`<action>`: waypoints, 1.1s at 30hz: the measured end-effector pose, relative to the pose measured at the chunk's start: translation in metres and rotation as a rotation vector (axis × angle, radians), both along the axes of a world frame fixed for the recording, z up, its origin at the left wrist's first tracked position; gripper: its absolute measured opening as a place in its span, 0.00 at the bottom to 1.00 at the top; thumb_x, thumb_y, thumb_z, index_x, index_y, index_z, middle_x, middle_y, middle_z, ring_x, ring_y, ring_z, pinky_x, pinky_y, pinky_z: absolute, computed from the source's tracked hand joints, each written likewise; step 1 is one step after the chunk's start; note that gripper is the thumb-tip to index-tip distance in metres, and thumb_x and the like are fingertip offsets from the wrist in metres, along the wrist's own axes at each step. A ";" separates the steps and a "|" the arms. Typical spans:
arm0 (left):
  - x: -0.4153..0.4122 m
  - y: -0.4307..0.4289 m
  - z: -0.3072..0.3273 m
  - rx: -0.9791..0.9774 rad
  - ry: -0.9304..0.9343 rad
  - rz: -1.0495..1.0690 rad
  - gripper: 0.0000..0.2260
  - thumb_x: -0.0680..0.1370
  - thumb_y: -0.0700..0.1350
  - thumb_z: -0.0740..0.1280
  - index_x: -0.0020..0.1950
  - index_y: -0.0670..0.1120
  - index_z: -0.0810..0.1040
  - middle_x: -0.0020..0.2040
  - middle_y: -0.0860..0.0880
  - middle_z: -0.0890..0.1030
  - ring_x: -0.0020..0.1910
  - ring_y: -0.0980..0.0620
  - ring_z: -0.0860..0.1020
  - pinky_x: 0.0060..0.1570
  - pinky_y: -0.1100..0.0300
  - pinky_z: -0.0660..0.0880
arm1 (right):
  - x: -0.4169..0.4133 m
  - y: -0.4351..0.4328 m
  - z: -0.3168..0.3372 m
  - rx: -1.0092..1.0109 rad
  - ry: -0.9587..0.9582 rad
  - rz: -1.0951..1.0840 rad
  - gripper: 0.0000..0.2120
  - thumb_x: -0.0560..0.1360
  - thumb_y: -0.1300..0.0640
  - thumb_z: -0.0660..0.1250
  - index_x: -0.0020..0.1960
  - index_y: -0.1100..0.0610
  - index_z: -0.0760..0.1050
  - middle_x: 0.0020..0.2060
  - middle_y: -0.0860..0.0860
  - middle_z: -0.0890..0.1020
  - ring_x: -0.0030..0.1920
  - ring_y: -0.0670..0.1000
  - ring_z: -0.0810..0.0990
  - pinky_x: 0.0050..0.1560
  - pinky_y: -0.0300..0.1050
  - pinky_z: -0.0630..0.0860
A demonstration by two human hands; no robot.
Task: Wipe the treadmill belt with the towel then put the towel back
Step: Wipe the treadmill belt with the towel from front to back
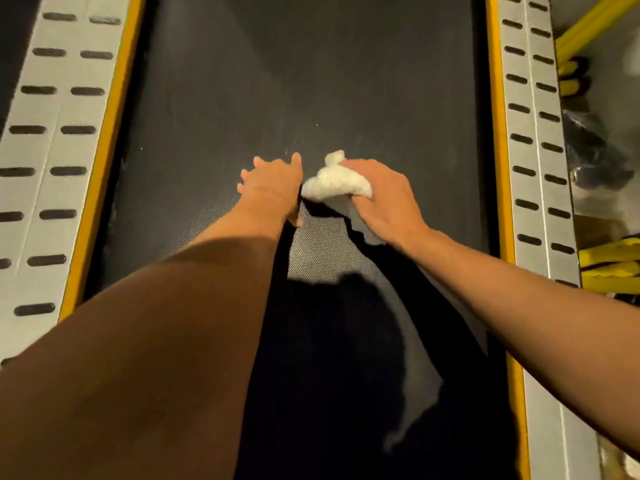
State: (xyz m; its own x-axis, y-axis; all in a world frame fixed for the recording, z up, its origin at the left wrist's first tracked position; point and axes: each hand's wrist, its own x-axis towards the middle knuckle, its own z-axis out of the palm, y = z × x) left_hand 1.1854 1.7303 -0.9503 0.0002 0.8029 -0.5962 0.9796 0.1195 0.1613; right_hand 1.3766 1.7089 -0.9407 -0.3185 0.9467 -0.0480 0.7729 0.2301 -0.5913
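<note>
While left hand [272, 187] rests flat, right hand [382, 195] grips towel [337, 183].

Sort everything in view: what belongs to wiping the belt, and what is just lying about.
Belongs: white towel, treadmill belt, right hand gripping the towel, left hand resting on the belt.
Lying about: yellow bars beyond the right side rail, a dark blurred object near them.

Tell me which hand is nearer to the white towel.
Right. The right hand grips the towel; the left hand rests on the belt just left of it.
</note>
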 end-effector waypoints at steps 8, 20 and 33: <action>-0.082 -0.067 0.004 0.316 -0.026 0.220 0.35 0.68 0.58 0.75 0.69 0.46 0.67 0.64 0.41 0.70 0.65 0.37 0.68 0.59 0.39 0.71 | -0.022 -0.051 -0.029 -0.054 -0.055 0.360 0.21 0.71 0.60 0.69 0.62 0.46 0.79 0.56 0.50 0.81 0.56 0.59 0.78 0.56 0.57 0.73; -0.095 -0.069 -0.009 0.096 0.029 0.147 0.47 0.70 0.62 0.71 0.79 0.49 0.49 0.79 0.43 0.45 0.77 0.39 0.47 0.71 0.40 0.56 | -0.070 -0.021 -0.043 0.098 -0.108 0.322 0.25 0.71 0.62 0.66 0.67 0.48 0.75 0.60 0.53 0.78 0.55 0.60 0.75 0.58 0.59 0.70; -0.094 -0.068 -0.003 0.082 -0.007 0.203 0.48 0.69 0.61 0.73 0.79 0.50 0.48 0.79 0.45 0.43 0.77 0.37 0.47 0.71 0.39 0.57 | -0.084 0.086 -0.030 0.076 -0.275 -0.118 0.29 0.69 0.63 0.55 0.67 0.47 0.74 0.60 0.55 0.79 0.60 0.63 0.75 0.57 0.53 0.73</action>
State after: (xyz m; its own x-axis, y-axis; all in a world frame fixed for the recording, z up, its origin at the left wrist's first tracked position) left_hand 1.0913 1.6621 -0.9538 -0.1625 0.8326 -0.5295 0.9357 0.3004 0.1853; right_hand 1.2923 1.7951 -0.9708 -0.1909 0.9806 -0.0448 0.9257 0.1646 -0.3407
